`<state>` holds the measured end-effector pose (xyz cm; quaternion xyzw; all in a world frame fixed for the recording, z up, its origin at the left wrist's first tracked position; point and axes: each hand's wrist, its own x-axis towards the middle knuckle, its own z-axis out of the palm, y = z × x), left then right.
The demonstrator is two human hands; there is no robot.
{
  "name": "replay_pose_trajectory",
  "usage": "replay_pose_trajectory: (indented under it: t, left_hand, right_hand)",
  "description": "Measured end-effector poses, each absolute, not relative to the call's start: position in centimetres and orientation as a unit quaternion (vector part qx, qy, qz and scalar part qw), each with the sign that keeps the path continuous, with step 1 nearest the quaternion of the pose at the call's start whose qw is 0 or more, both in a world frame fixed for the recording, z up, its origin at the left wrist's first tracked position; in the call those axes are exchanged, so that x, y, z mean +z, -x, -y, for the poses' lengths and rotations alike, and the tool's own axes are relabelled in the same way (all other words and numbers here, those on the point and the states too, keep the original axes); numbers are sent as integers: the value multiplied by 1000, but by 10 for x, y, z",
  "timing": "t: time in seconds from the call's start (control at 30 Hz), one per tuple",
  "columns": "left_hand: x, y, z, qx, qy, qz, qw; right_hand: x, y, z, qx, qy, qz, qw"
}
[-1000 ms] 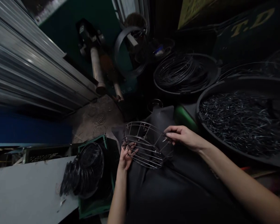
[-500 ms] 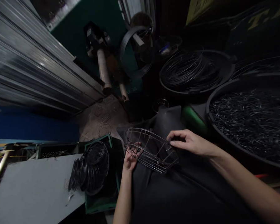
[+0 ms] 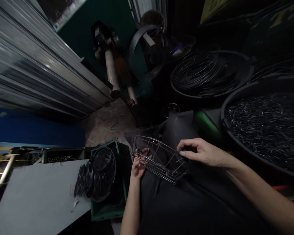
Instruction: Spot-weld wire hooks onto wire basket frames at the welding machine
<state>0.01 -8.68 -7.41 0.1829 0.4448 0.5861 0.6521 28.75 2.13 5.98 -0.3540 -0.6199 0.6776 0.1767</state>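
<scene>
A curved frame of thin metal wires, like a wire basket [image 3: 159, 160], lies tilted over the dark cloth on my lap. My left hand [image 3: 139, 164] grips its left end from below, with the fingers curled among the wires. At the right end, my right hand [image 3: 198, 151] is closed in a pinch, thumb and forefinger together at the upper rim. Whether those fingertips hold the rim or some small piece there is too dark and small to make out.
A green crate [image 3: 107, 217] holds stacked black wire rings [image 3: 95, 176], beside a pale board [image 3: 44, 192]. On the right stand a tub [image 3: 225, 120] of small bent wire pieces and another tub [image 3: 176, 93] of coiled wire. Machinery with a pipe [image 3: 111, 71] is ahead.
The whole view has shifted slightly, moving the surroundings a little to the right. Both hands stay at the wire basket, its right end now slightly lower in the picture.
</scene>
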Motion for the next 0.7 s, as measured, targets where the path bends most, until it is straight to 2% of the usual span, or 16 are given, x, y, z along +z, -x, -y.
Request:
replay_pose_trajectory:
  t: [0.23,0.7]
  left_hand:
    - [-74,0,86,599,-184,-400,668]
    - [-77,1,81,580,-197,-443,655]
  right_hand:
    - [65,-287,-21,654,339,653,175]
    - [84,-277,-5,618,302,707,164]
